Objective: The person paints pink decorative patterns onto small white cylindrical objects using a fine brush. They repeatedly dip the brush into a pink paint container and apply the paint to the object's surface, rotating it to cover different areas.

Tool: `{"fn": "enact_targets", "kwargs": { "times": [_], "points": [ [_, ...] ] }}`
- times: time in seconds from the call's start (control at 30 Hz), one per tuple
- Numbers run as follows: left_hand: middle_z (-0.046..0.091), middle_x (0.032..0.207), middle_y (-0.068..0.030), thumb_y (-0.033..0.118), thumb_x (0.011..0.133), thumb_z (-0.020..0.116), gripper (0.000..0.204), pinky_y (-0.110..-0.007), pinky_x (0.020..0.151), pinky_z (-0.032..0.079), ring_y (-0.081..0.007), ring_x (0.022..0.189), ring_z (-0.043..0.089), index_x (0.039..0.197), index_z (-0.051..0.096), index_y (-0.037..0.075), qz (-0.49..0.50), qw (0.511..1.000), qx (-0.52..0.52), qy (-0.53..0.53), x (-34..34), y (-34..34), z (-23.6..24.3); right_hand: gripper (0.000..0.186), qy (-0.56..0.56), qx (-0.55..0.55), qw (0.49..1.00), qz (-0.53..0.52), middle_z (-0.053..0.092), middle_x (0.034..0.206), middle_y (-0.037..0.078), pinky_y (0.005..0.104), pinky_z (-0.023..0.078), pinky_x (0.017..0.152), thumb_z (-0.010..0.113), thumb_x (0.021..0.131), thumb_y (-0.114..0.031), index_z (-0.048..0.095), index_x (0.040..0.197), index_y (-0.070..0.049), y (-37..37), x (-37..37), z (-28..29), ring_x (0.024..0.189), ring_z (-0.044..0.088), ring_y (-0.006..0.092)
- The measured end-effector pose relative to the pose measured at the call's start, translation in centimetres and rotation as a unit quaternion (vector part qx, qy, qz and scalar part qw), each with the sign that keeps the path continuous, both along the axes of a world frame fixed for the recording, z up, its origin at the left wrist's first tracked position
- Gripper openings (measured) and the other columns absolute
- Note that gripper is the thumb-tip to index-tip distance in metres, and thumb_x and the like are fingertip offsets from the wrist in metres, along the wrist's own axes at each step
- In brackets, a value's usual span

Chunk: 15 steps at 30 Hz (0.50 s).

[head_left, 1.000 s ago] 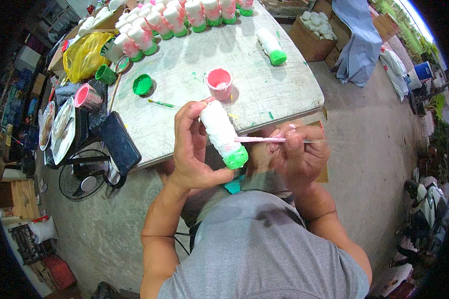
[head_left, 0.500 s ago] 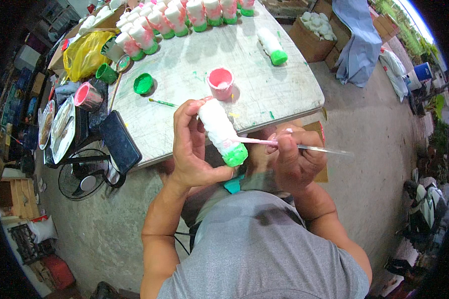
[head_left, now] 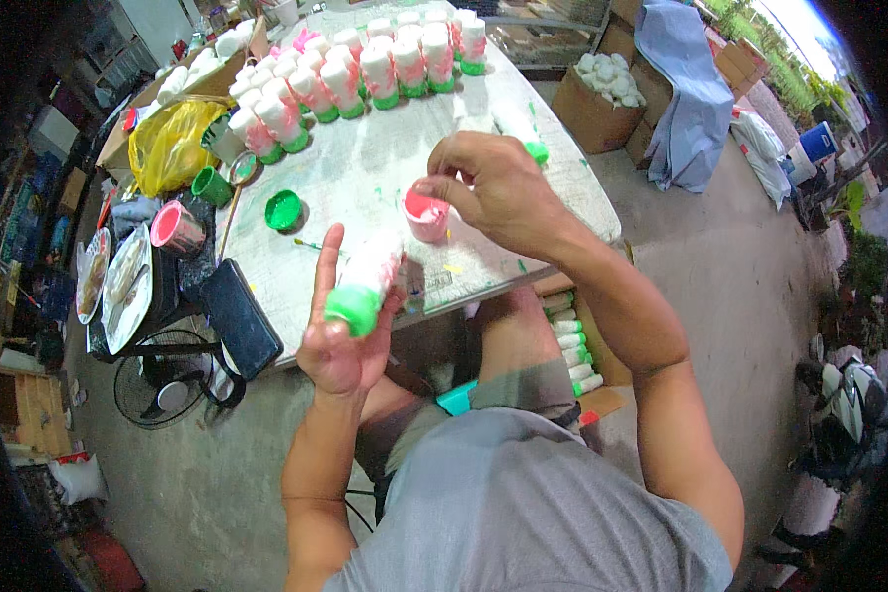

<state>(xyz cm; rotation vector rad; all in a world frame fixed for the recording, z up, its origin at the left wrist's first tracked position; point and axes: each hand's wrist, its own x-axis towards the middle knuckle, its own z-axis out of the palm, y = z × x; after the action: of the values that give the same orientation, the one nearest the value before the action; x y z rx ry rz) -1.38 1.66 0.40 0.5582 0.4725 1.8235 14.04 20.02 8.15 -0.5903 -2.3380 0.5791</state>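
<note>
My left hand (head_left: 343,360) is closed round a white, bumpy cylinder (head_left: 375,261), its bright green end tilted toward me and pink paint on its side. The index finger sticks out along it. Over the pink paint cup (head_left: 426,219) on the table, my right hand (head_left: 493,183) is pinched, fingertips at the rim. The paintbrush it held a moment ago is hidden by the hand and cup. A second white cylinder with a green end (head_left: 536,153) lies partly behind my right hand. Left of the cup stand a green paint pot (head_left: 283,211) and a thin green brush (head_left: 311,245).
Rows of white, pink and green cylinders (head_left: 380,74) stand at the table's far side. A dark phone-like slab (head_left: 239,318) lies at the left edge, near a black fan (head_left: 168,380). An open box of green-ended cylinders (head_left: 574,345) sits below the table, right of my legs.
My right hand has moved up and forward from the cylinder to the pink cup. My left hand has lowered and turned the cylinder, so its green end points toward me and pink marks show.
</note>
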Motion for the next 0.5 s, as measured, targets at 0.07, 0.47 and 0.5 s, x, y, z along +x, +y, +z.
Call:
{"fn": "enact_targets", "kwargs": {
  "times": [0.07, 0.47, 0.5],
  "points": [
    [0.051, 0.146, -0.0187, 0.023, 0.064, 0.079, 0.123, -0.044, 0.11, 0.05, -0.0338, 0.127, 0.06, 0.165, 0.012, 0.007, -0.008, 0.999, 0.009, 0.032, -0.2, -0.1, 0.1, 0.027, -0.056, 0.006, 0.998, 0.005, 0.071, 0.086, 0.017, 0.0405, 0.053, 0.073, 0.078, 0.089, -0.027, 0.073, 0.091, 0.0, 0.7, -0.4, 0.1, 0.08, 0.069, 0.0308],
    [0.041, 0.142, -0.0111, 0.007, 0.052, 0.092, 0.135, -0.044, 0.118, 0.039, -0.0283, 0.135, 0.046, 0.163, 0.016, 0.008, 0.056, 0.974, -0.002, 0.218, 0.7, 0.7, 0.9, 0.014, 0.02, -0.06, 0.998, 0.023, 0.074, 0.086, 0.004, 0.0267, 0.047, 0.073, 0.075, 0.094, -0.015, 0.075, 0.096, -0.001, -0.4, 3.9, 1.3, 0.078, 0.064, 0.0105],
    [0.041, 0.143, -0.0112, 0.01, 0.052, 0.094, 0.136, -0.045, 0.118, 0.04, -0.0293, 0.134, 0.048, 0.163, 0.017, 0.008, 0.058, 0.971, -0.011, 0.23, 0.8, 0.7, 0.9, 0.014, 0.025, -0.054, 0.998, 0.027, 0.074, 0.086, 0.004, 0.0268, 0.047, 0.073, 0.075, 0.094, -0.015, 0.074, 0.096, -0.001, -0.4, 4.2, 1.1, 0.078, 0.064, 0.0104]
  ]
}}
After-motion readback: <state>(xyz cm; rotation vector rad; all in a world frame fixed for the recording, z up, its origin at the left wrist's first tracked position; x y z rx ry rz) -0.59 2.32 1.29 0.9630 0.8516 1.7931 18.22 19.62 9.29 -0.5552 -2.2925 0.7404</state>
